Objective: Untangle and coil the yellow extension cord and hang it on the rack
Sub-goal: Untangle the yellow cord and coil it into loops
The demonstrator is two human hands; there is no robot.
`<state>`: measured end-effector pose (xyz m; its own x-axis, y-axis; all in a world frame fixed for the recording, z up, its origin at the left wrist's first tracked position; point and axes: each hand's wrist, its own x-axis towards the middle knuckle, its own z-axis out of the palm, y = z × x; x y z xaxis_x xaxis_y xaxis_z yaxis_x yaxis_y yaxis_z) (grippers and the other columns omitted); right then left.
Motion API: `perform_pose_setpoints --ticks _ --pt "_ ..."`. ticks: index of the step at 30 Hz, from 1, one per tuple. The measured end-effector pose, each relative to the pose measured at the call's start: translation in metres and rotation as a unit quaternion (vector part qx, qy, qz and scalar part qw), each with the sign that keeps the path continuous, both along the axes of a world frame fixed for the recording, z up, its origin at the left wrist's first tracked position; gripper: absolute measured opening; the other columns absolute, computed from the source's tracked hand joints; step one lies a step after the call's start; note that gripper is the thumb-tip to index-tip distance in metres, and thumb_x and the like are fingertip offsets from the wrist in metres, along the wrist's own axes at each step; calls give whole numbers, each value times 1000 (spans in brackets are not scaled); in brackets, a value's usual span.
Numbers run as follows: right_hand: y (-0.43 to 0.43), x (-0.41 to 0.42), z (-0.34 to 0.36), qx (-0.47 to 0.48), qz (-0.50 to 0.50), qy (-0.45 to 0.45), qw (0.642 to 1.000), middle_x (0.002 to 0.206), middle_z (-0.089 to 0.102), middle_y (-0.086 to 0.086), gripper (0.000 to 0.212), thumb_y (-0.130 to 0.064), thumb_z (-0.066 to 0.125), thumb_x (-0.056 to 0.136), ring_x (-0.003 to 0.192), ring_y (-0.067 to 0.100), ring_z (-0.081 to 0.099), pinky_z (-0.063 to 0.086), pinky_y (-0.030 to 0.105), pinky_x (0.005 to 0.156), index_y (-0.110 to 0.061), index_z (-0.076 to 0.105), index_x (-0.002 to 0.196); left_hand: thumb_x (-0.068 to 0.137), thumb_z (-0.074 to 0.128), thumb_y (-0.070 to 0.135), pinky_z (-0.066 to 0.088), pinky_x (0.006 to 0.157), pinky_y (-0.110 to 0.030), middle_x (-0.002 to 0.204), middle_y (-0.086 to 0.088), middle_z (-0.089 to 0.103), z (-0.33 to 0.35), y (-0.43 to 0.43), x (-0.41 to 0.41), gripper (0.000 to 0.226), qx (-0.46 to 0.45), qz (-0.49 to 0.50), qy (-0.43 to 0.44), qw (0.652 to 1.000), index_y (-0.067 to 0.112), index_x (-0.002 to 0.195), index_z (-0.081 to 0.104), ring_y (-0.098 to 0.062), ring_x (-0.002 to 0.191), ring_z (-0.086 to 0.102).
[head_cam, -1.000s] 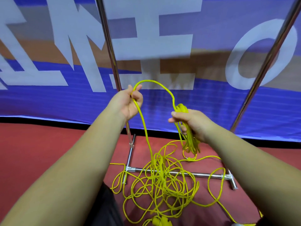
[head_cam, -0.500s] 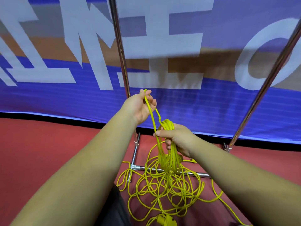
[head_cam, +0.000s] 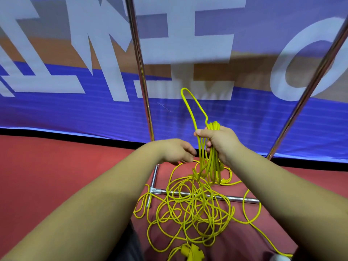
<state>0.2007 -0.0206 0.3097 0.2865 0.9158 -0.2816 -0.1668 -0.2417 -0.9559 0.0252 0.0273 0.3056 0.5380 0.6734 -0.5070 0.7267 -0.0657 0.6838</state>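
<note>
A yellow extension cord point(head_cam: 190, 208) lies in a loose tangle on the red floor across the rack's base bar point(head_cam: 235, 199). My right hand point(head_cam: 218, 142) grips a bundle of coiled loops that hang below it, with one narrow loop sticking up above the fist. My left hand point(head_cam: 177, 151) sits just left of the hanging loops, fingers relaxed and holding nothing. The cord's yellow socket end point(head_cam: 190, 252) rests at the bottom of the view. The rack's left upright pole point(head_cam: 139, 72) and right upright pole point(head_cam: 316, 81) rise behind my hands.
A blue banner point(head_cam: 75, 113) with large white letters hangs behind the rack. The red floor point(head_cam: 47, 176) spreads to the left. A white object point(head_cam: 278, 258) shows at the bottom right edge.
My left hand let go of the raised strand and dropped down beside the bundle. That strand now stands as a loop above my right hand, which has risen slightly.
</note>
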Motion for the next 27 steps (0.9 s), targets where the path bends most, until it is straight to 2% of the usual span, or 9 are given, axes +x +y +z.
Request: perform_pose_setpoints --ticks 3,6,8,10,13,17,20,25,27 --pt "3 4 8 -1 1 28 1000 56 48 5 20 -22 85 86 45 16 37 38 24 44 -4 83 94 101 66 26 53 80 -33 114 -10 70 -11 -11 17 24 6 -16 -26 1000 16 123 67 -19 101 66" --pt "7 7 13 9 -12 57 998 81 66 13 20 -19 83 88 44 10 38 39 23 43 -1 82 96 105 59 31 54 76 -34 109 -14 70 -18 -13 25 20 51 -14 -24 998 14 105 69 -28 101 70" --pt "8 10 16 8 -12 58 998 93 67 15 17 -23 83 89 42 9 39 39 24 44 -6 85 84 109 51 28 50 73 -33 104 -14 72 -18 -12 25 24 42 2 -35 999 17 95 68 -32 98 72" --pt "10 16 17 7 -11 57 998 99 67 21 22 -28 83 90 41 10 40 39 25 46 -11 85 75 111 44 25 49 71 -32 95 -10 72 -10 -12 26 28 6 35 -70 997 14 98 66 -24 84 70" --pt "7 25 14 -2 -16 30 999 107 76 25 22 -25 79 94 41 11 44 43 27 47 -6 77 84 112 43 25 61 69 -37 78 -8 67 12 -10 31 30 -38 172 -171 969 8 98 64 -20 67 69" --pt "-1 28 -1 -67 45 -63 995 96 81 14 18 -18 75 96 42 12 47 44 24 45 -6 67 85 109 49 15 62 54 -29 68 -5 68 46 4 33 27 -102 344 -339 870 2 92 63 -11 51 69" --pt "-3 29 -3 -108 131 -87 982 97 80 14 25 -25 73 97 43 12 42 35 21 43 -3 77 85 108 51 11 59 49 -26 68 -8 73 59 11 22 19 -134 399 -392 818 1 96 61 -10 52 71" --pt "-13 24 11 -118 290 -65 947 109 80 10 26 -35 72 97 46 11 38 35 23 44 -10 74 104 109 51 14 61 49 -31 73 -14 73 59 18 3 20 -147 430 -385 804 -4 114 58 -16 54 73" --pt "-16 21 8 -121 318 -113 934 82 73 10 22 -34 80 91 47 16 39 34 25 45 -14 75 99 109 52 18 59 49 -29 70 -7 71 59 20 1 21 -148 411 -365 822 -1 112 61 -15 53 71"
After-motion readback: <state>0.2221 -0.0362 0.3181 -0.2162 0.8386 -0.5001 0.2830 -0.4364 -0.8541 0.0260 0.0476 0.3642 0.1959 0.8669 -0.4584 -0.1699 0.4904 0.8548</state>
